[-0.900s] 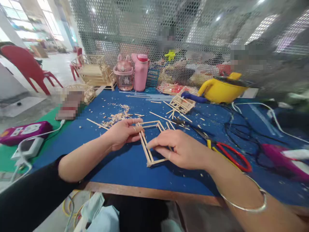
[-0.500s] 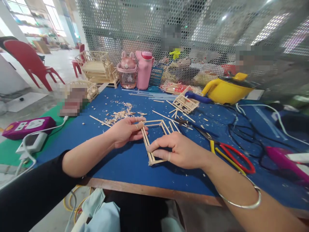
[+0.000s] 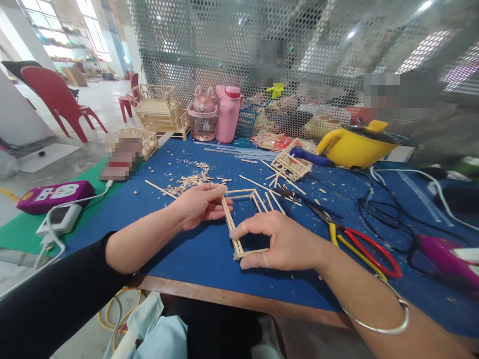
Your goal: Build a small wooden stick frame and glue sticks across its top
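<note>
A small open frame of thin wooden sticks [image 3: 239,219] lies just above the blue tabletop [image 3: 194,254], held at both ends. My left hand [image 3: 200,205] pinches its far left corner, fingers closed round the sticks. Nearer to me, my right hand [image 3: 279,243] curls round the near end, thumb on top and fingers under the bottom bar. A metal bangle [image 3: 377,326] circles my right wrist. Red-handled cutters [image 3: 355,242] lie just right of my right hand.
Loose sticks and wood chips [image 3: 187,179] litter the middle of the table. A finished stick model [image 3: 288,163], a yellow pot [image 3: 354,144], two pink bottles [image 3: 219,115], black cables [image 3: 389,214], a purple tool [image 3: 445,254] and a purple power strip [image 3: 56,194] surround the work. People sit behind the mesh screen.
My right hand has shifted toward the near end of the frame and now arches round its bottom corner. The left hand keeps its pinch. The camera has drifted slightly.
</note>
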Demonstrator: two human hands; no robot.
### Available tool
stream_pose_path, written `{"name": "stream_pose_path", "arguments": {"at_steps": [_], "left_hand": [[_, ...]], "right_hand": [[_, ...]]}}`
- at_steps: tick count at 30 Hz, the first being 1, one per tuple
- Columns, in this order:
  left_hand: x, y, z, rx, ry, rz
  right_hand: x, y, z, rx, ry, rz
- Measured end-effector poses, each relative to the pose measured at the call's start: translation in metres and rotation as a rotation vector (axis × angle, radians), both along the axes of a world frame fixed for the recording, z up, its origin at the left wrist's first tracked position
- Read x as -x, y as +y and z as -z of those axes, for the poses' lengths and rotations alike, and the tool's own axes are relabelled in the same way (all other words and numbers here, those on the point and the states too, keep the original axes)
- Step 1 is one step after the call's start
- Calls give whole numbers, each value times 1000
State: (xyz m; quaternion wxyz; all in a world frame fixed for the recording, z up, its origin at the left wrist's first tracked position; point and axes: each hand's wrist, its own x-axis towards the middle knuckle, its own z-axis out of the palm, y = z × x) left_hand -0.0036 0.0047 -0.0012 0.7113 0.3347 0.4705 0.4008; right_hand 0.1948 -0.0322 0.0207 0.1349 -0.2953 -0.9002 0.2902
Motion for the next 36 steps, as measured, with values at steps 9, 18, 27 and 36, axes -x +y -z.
{"name": "stream_pose_path", "arguments": {"at_steps": [9,18,27,36], "left_hand": [[-2,-1,-1,-28,60,-11],[-2,-2,-3,-30,93,-20],[-1,1,2,-59,92,-34],[9,-6,-7,-118,72,-85]], "right_hand": [[2,0,-1,-17,-1,-26],[1,-3,-1,41,80,-59],[3,-5,1,-25,58,-46],[-2,-5,-4,-105,25,-82]]}}
